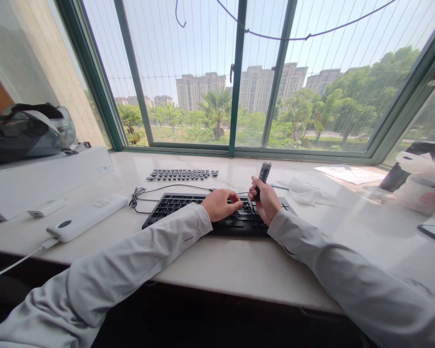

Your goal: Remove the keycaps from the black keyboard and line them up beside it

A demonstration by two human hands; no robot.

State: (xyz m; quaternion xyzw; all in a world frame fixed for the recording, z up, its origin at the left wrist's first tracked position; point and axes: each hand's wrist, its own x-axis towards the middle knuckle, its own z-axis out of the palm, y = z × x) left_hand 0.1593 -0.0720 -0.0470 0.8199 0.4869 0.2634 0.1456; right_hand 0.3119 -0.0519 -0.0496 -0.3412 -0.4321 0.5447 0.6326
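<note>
The left hand (221, 204) rested with fingers curled loosely on the keys of the flat black wired keyboard (206, 215), which lay on the pale stone worktop (217, 263) by the window, while the right hand (265, 202) gripped a slim dark pen-like tool (263, 176) upright above the keyboard's right end. The loose black keycaps (183, 174) lay in rows behind. A prised key could likely spring away or its clip snap if the tool were levered hard, because nothing pinned the keyboard down.

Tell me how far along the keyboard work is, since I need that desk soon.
Done: many keycaps lie in neat rows behind the keyboard. In hand: the right hand grips a dark tool upright, while the left hand rests on the keys. Left: most keys I can see look in place.
</note>
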